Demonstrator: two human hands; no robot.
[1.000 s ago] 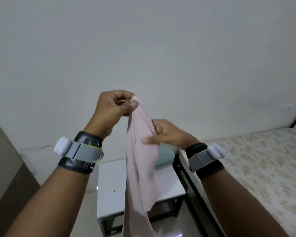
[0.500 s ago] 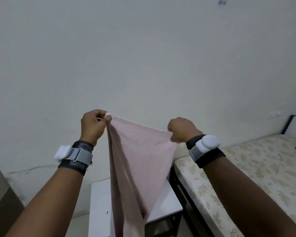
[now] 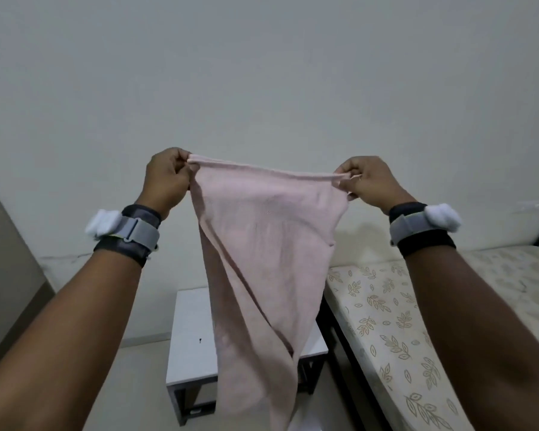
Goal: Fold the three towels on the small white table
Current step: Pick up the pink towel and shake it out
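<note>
With the left hand (image 3: 165, 178) and right hand (image 3: 371, 181) each pinched shut on a top corner, the pink towel (image 3: 262, 259) hangs twisted above the tabletop (image 3: 190, 337), so creases could fold in.

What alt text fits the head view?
Both hands, left and right, hold a pink towel stretched by its top edge in the air above a small white table. A leaf-patterned mattress lies to the right.
</note>
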